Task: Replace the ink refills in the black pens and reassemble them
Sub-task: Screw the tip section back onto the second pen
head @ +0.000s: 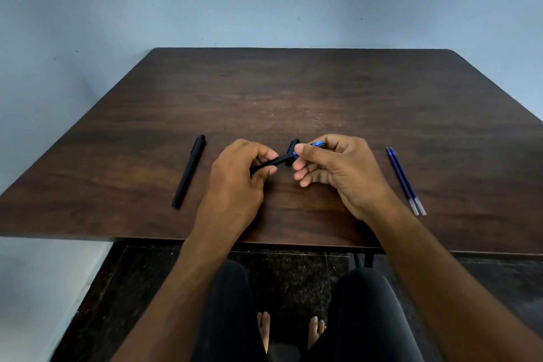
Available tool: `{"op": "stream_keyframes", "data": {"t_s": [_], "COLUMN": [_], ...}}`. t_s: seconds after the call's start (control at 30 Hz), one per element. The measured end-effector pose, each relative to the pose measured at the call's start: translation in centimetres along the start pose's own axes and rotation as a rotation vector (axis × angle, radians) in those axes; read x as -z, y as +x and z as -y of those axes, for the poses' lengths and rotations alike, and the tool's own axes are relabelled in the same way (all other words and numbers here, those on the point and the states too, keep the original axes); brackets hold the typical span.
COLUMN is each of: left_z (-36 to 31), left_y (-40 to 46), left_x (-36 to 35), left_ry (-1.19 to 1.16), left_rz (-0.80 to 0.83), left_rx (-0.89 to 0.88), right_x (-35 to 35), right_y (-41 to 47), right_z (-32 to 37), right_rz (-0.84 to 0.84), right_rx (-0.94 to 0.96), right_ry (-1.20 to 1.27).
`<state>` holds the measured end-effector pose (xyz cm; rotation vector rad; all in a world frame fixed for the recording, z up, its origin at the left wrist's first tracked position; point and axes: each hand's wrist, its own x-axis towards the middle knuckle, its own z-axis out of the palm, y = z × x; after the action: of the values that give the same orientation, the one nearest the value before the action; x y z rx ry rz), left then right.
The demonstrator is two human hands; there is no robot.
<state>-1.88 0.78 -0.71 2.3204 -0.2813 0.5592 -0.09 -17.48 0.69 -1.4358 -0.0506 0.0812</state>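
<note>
Pens and refills on dark wooden table — head view

Legs in dark trousers and bare feet show below the table's near edge, over a dark speckled floor. Table (293,91): dark wood grain, bare across its far half, set against a pale blue wall.

Left hand (235,173): fingers curled, thumb and fingertips pinching a black pen barrel (271,162) that angles up and to the right, held just above the tabletop.

Right hand (338,167): thumb and forefinger pressed together on a blue refill (317,144), whose tip sticks out past the knuckles to the right; the other fingers are loosely curled beneath. The refill's near end meets the barrel's open end between the two hands. A small dark piece (293,144) sits just behind that joint — whether it is a cap or part of the barrel cannot be told.

Second black pen (189,170): capped, lying flat to the left of the hands, well apart from them.

Two spare refills (405,181): blue with clear ends, lying side by side and touching, to the right of the right hand.
</note>
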Motion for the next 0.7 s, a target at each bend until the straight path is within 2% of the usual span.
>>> {"op": "stream_keyframes", "data": {"t_s": [0.17, 0.43, 0.7], "left_z": [-0.01, 0.11, 0.0], "left_y": [-0.01, 0.07, 0.06], "left_x": [0.09, 0.06, 0.1], "left_ry": [0.003, 0.007, 0.019], "left_rz": [0.0, 0.009, 0.028], "left_rx": [-0.002, 0.032, 0.04], "right_x": [-0.12, 0.49, 0.05], "right_y": [0.16, 0.1, 0.3], "right_z": [-0.31, 0.08, -0.27], "right_rz": [-0.003, 0.035, 0.001], "right_rx": [0.032, -0.005, 0.006], "right_ry": [-0.07, 0.074, 0.03]}}
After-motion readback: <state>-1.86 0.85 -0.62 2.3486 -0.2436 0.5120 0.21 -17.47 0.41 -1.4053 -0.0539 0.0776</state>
